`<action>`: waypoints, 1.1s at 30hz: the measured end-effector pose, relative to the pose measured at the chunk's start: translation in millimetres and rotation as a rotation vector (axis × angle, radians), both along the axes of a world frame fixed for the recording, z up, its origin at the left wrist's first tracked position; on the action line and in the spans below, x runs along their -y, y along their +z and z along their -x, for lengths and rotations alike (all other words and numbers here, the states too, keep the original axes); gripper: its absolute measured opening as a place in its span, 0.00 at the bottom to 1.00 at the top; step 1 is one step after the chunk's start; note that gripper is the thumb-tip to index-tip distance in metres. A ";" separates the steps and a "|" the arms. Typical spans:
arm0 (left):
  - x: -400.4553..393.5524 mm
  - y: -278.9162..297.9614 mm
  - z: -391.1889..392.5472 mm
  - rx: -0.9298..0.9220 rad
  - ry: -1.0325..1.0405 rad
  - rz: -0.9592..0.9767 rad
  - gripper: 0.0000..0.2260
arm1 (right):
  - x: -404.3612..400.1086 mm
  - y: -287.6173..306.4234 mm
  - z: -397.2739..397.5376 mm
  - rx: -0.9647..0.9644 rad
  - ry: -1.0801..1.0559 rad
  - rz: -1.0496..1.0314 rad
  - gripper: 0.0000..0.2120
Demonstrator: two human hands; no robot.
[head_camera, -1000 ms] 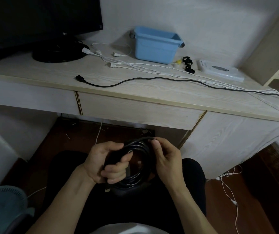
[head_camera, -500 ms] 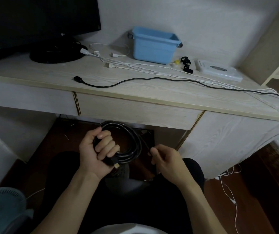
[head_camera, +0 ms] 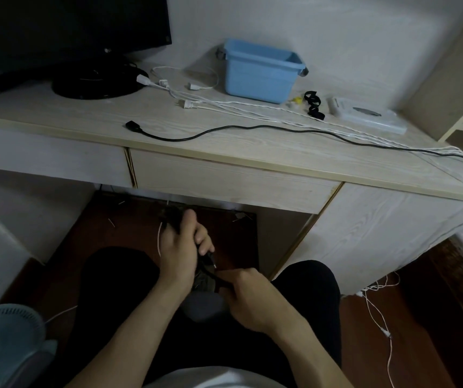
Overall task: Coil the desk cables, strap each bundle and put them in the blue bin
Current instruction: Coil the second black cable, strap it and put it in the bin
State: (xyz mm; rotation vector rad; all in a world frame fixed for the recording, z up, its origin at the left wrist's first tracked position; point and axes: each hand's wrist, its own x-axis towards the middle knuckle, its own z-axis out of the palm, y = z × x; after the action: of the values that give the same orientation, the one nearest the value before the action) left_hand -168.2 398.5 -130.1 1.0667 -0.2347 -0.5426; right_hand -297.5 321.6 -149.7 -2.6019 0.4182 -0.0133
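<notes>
Your left hand (head_camera: 178, 252) is curled round the black coiled cable (head_camera: 172, 217), held low over your lap below the counter (head_camera: 90, 119) edge. Your right hand (head_camera: 248, 296), at 4 o'clock of the left, fingers curled, pinches the cable's loose end. Blue bin (head_camera: 261, 71) sits at the counter's back. Black straps (head_camera: 312, 103) at its 4 o'clock. A loose black cable (head_camera: 252, 130) and white cables (head_camera: 252, 106) lie across the counter.

Left hand (head_camera: 178, 252) grips black coiled cable (head_camera: 172, 217); right hand (head_camera: 248, 296) pinches its end.
</notes>
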 end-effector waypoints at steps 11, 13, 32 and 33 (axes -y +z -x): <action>-3.3 -17.5 7.9 0.734 -0.206 -0.682 0.16 | 2.9 33.6 4.1 0.181 -0.051 -0.111 0.07; -3.7 -15.5 7.2 0.734 -0.372 -0.749 0.16 | 10.5 39.1 6.7 0.207 -0.024 -0.089 0.07; -20.3 -3.5 -1.2 -0.441 -1.285 0.360 0.12 | 42.7 37.4 20.1 0.285 -0.194 -0.564 0.19; -20.6 -3.5 -0.9 -0.458 -1.295 0.396 0.12 | 41.4 40.1 20.3 0.270 -0.196 -0.662 0.19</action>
State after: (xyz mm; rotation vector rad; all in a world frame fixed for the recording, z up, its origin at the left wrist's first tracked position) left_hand -167.3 419.2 -133.7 0.2582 -0.5950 -1.7848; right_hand -317.7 280.2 -109.6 -1.8704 0.4792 -0.2467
